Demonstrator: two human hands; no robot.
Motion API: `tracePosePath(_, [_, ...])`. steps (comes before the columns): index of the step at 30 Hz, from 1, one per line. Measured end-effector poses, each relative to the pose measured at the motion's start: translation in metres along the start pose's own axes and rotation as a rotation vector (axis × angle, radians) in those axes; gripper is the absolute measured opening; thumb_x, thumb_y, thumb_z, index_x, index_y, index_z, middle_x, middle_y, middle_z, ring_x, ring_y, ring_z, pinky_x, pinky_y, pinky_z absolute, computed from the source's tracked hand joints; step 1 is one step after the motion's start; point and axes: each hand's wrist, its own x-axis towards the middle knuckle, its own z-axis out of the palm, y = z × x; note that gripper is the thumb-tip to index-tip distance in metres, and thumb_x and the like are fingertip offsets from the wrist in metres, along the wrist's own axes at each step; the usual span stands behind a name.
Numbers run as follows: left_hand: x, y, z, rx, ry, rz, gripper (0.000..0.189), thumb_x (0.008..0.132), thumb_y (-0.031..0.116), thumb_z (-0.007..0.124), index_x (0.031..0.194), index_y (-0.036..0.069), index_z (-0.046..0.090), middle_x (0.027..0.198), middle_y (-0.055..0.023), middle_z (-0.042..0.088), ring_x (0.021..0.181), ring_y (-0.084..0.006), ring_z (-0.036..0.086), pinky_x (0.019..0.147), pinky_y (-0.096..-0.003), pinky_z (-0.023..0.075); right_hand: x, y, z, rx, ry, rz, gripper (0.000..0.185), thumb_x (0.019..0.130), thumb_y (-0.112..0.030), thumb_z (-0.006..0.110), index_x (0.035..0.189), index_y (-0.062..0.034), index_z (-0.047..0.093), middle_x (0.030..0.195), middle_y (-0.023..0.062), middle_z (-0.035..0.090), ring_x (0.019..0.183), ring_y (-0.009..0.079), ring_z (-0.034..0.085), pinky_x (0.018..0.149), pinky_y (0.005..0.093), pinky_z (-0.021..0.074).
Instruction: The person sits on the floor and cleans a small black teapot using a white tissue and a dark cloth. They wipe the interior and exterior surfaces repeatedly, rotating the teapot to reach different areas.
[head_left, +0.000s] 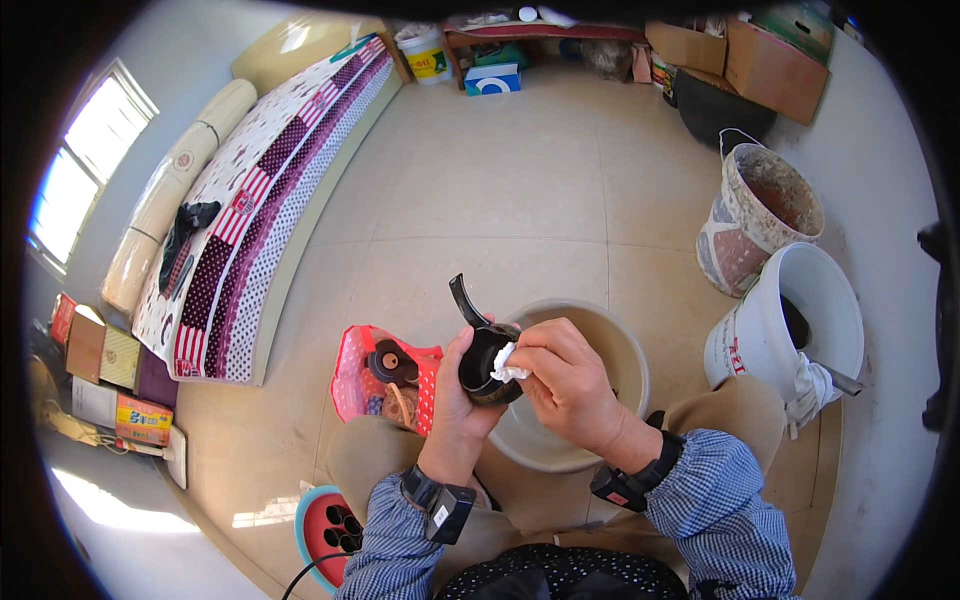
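Observation:
My left hand (459, 390) is wrapped around a black glazed teapot (480, 360) with a curved side handle sticking up at its far end. The pot is tilted so its open mouth faces up. Between the fingertips of my right hand (574, 382) is a crumpled white tissue or cloth (508, 364), pressed at the pot's rim. Beneath both hands stands a pale round basin (634, 360) on the floor. The inside of the pot is dark, and the right fingers cover part of its rim.
Left of the basin sits a red gift bag (349, 375) holding dark and woven items. Several small dark cups rest on a red tray (315, 517) with a blue rim. A white bucket (750, 330) and a stained bucket (724, 240) stand at right. A bed (285, 187) lines the left wall.

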Motion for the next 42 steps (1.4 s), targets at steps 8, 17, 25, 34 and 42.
tracePosePath(8, [-0.014,0.016,-0.001,0.086,-0.317,-0.158,0.051,0.091,0.038,0.057,0.127,0.002,0.05,0.112,-0.025,0.061,0.088,-0.0496,0.068,0.053,-0.0555,0.06,0.019,0.006,-0.034,0.513,0.039,0.78,0.019,0.081,0.002,0.069,0.098,-0.0024,0.066,0.093,0.0103,0.063,0.085,0.0217,0.063,0.074,0.0295,0.0507])
tracePosePath(17, [-0.011,0.011,-0.003,0.367,-0.279,-0.065,0.047,0.091,0.032,0.064,0.125,0.001,0.056,0.107,-0.0091,0.067,0.094,-0.0159,0.067,0.087,-0.0265,0.0534,0.02,-0.019,-0.035,0.019,-0.152,-0.013,0.018,0.08,0.0,0.067,0.098,-0.0021,0.067,0.093,0.0086,0.062,0.086,0.0246,0.062,0.071,0.0318,0.0526])
tracePosePath(25, [-0.009,0.018,0.004,0.61,-0.308,0.158,0.039,0.091,0.024,0.069,0.119,-0.002,0.061,0.113,-0.0102,0.068,0.099,-0.0147,0.066,0.089,-0.0288,0.0536,0.011,-0.018,-0.029,-0.043,-0.113,0.025,0.02,0.075,0.001,0.065,0.095,-0.0001,0.064,0.095,0.0127,0.061,0.087,0.0303,0.062,0.069,0.0378,0.0534])
tracePosePath(34, [-0.011,0.021,0.015,0.568,-0.352,0.328,0.045,0.086,0.022,0.076,0.121,0.0,0.058,0.123,-0.0175,0.064,0.103,-0.0211,0.067,0.091,-0.0362,0.0557,0.012,0.002,-0.052,-0.073,-0.21,0.425,0.011,0.081,0.0,0.066,0.092,-0.0028,0.068,0.091,0.0126,0.061,0.084,0.0309,0.062,0.07,0.0368,0.0508])
tracePosePath(42, [-0.011,0.019,0.014,0.954,-0.236,0.399,0.061,0.071,0.019,0.088,0.122,0.002,0.059,0.121,-0.0113,0.066,0.106,-0.0174,0.065,0.096,-0.0323,0.0517,0.019,-0.007,-0.046,0.237,-0.127,0.34,0.013,0.082,0.0,0.069,0.093,-0.004,0.065,0.086,0.0107,0.061,0.08,0.0237,0.062,0.072,0.033,0.0497])
